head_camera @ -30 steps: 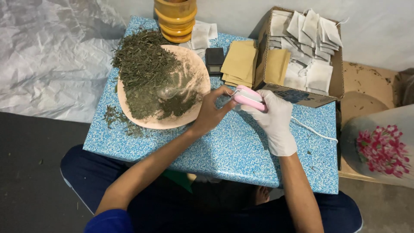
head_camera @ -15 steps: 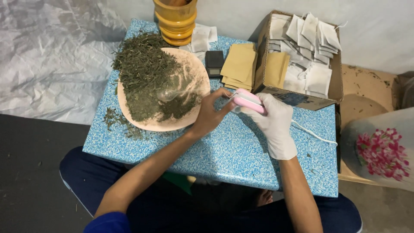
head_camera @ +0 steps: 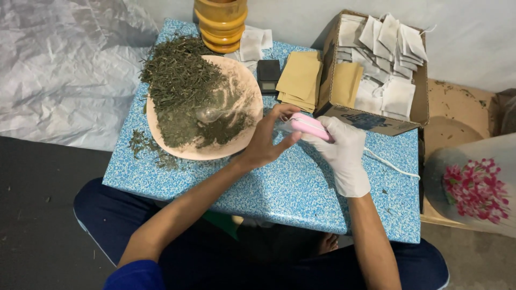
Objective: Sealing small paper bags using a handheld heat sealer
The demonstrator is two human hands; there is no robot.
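Gloved right hand point(head_camera: 344, 153) grips a smooth pink sealer point(head_camera: 310, 127); bare left hand point(head_camera: 269, 140) pinches a small sachet point(head_camera: 283, 128) at its tip, beside a plate point(head_camera: 244, 140) of dried leaves point(head_camera: 180, 80) on the speckled blue worktop point(head_camera: 290, 188).

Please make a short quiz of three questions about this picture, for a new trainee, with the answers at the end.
1. True or false: the right hand wears a white glove and the left hand is bare.
2. What lies on the round tray? A) folded cloths B) a heap of dried green leaves with a clear spoon C) coins
3. Fill in: the cardboard box at the far right of the blue table holds small white ____.

Key
1. True. Both hands meet at a pink handheld device with a white cord.
2. B
3. Bags
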